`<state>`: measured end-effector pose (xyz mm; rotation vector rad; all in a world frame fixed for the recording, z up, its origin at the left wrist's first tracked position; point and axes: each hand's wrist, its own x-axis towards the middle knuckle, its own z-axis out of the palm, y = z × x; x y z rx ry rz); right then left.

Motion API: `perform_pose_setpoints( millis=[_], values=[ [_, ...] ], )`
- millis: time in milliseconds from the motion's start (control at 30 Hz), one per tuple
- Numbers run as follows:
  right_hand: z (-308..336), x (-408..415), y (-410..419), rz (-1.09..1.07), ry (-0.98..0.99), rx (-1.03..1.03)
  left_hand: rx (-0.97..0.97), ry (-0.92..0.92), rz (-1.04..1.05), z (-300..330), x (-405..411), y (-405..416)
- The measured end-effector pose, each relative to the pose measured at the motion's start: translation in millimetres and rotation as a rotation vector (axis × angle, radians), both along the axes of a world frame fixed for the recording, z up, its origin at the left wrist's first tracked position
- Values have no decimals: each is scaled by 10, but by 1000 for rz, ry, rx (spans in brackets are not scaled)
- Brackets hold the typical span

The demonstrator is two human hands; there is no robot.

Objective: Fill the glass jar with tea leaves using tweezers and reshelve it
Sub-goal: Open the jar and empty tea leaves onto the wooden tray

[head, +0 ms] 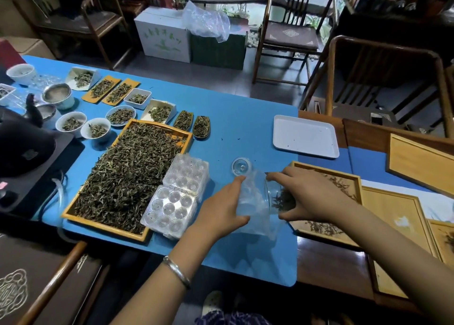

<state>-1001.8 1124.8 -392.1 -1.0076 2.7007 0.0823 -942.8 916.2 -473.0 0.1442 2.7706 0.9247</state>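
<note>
A clear glass jar [255, 199] lies tilted on its side over the blue mat, its mouth turned to the right. My left hand [221, 211] grips its base end. My right hand [309, 197] is at the mouth, fingers closed on a clump of tea leaves [283, 200] pushed into the opening. The jar's glass lid [241, 166] rests on the mat just behind. Under my right hand is a wooden tray [353, 179] with scattered leaves. No tweezers are visible.
A large wooden tray heaped with tea [127, 175] sits left, with clear plastic cell trays [175, 206] beside it. A white tray [305, 136] lies behind the jar. Bowls and scoops of tea [120, 116] line the back left. Wooden chairs [290, 35] stand beyond the table.
</note>
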Motion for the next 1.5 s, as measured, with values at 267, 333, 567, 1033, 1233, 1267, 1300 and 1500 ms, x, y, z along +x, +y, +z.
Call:
perform_pose_setpoints(
  millis=[267, 333, 567, 1033, 1233, 1267, 1300, 1500],
  values=[
    [-453, 66, 158, -107, -25, 12, 39, -110, 2, -347, 20, 128],
    [-505, 71, 165, -104, -26, 81, 37, -121, -18, -424, 31, 169],
    [-643, 84, 250, -73, -124, 168, -29, -150, -58, -564, 52, 354],
    [-875, 116, 386, -154, -253, 165, -56, -175, -122, -658, 11, 523],
    [-928, 55, 384, -217, -363, 140, -59, -201, -154, -723, -3, 536],
    [-934, 41, 374, -247, -395, 121, -57, -208, -158, -733, -4, 534],
    [-936, 33, 363, -271, -414, 111, -56, -212, -159, -744, -7, 530],
    [-970, 16, 310, -275, -421, 164, -41, -202, -161, -787, -13, 511]
  ],
)
